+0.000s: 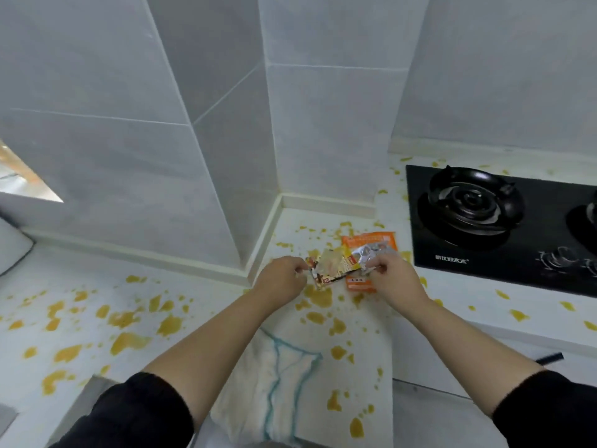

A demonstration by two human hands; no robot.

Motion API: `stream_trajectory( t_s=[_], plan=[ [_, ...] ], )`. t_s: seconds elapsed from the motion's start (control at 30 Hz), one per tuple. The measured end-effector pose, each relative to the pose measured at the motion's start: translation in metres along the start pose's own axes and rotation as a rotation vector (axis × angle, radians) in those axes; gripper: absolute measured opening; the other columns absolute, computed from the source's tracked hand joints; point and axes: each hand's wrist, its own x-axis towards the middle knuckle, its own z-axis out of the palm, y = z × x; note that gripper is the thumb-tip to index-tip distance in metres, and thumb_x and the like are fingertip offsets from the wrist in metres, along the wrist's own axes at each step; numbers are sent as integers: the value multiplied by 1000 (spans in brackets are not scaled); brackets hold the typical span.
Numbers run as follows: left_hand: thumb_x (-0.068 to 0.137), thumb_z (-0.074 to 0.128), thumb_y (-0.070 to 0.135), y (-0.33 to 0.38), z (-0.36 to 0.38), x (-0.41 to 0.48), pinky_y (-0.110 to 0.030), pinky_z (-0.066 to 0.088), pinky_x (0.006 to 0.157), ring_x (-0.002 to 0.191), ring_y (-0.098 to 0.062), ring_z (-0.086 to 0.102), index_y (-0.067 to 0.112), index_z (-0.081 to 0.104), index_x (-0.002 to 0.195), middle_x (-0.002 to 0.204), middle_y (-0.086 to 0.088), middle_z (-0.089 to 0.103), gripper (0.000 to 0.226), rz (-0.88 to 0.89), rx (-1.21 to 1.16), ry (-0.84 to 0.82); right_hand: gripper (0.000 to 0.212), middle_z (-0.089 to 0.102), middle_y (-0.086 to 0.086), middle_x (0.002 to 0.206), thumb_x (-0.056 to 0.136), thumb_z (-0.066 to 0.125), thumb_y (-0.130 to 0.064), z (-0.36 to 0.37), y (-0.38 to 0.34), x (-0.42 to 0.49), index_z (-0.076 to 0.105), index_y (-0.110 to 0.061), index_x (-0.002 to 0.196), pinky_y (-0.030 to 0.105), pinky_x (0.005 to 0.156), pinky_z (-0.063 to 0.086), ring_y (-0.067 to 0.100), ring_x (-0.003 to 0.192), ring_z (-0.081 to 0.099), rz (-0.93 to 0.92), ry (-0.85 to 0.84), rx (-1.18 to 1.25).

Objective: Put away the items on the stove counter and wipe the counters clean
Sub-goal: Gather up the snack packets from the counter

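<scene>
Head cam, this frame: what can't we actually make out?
Head view only:
- Print on the yellow packet and silver packet: too small, blurred.
- Orange packet: middle covered by those packets and the right hand.
- Left hand fingertips: curled under the hand.
- Second burner: cut by right edge.
- White object: cut by left edge, unidentifiable.
- Cloth: part behind the left forearm.

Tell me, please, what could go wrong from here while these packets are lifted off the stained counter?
The left hand and right hand pinch the yellow packet and silver packet only by their edges; one could slip onto the yellow spills.
The orange packet lies among those spills, so its underside may smear wherever it is stored.
The cloth lies under the forearms near the counter's edge and might get dragged off.
</scene>
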Motion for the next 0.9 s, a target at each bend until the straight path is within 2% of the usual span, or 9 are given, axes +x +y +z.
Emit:
stream_trajectory(
  t_s=[0.13,0.27,0.4,0.47,0.6,0.67,0.77,0.83,0.9],
  plan=[
    [92,56,29,20,35,29,-28,39,96,122,-17,43,21,55,130,131,2,53,39,52,101,-10,17,54,-6,94,88,55,-10,-10,13,16,68,-13,99,21,69,38,10,84,51,-22,-14,-58],
    [95,47,29,23,59,41,-31,36,103,128,-19,34,20,50,135,140,3,46,41,115,344,-41,21,48,-4,73,87,53,-16,-13,14,61,64,-11,70,28,73,37,10,75,43,-122,-63,-179],
    [95,45,24,13,74,41,-32,35,102,123,-21,37,18,58,127,140,4,47,35,60,247,-85,42,53,10,111,91,45,-46,9,6,118,66,-11,104,35,90,38,28,109,43,-159,-292,-649],
    [93,46,19,9,78,37,-27,33,103,123,-23,38,17,56,130,143,4,45,39,64,201,-88,53,50,12,118,91,42,-55,24,2,133,64,-9,101,36,91,38,30,113,41,-232,-351,-813],
    [87,50,12,5,78,34,-23,26,107,131,-23,34,15,48,138,148,1,40,51,56,153,-95,58,49,11,122,84,48,-64,42,-1,151,64,-10,95,40,92,40,31,117,40,-268,-382,-859],
    [88,50,13,3,79,33,-22,22,109,135,-22,30,16,45,141,150,1,36,53,35,154,-117,48,52,9,111,80,57,-60,46,-4,152,60,-12,84,37,85,43,28,110,44,-265,-382,-842],
    [89,50,14,3,80,31,-20,17,112,138,-19,26,17,43,142,152,1,33,53,16,139,-130,38,40,2,64,79,65,-27,48,-8,148,37,-14,56,26,51,33,17,62,40,-235,-432,-615],
    [90,52,13,8,74,27,-17,18,109,137,-19,29,17,49,137,149,1,39,47,-8,60,-35,45,24,0,51,77,64,-10,42,-12,147,28,-15,50,24,45,19,15,45,25,-205,-526,-420],
    [91,56,14,15,63,26,-16,21,103,133,-19,34,16,56,131,143,0,45,41,-45,-13,145,49,21,1,48,74,66,-5,30,-16,148,27,-14,47,25,45,18,15,43,22,-231,-541,-313]
  ],
)
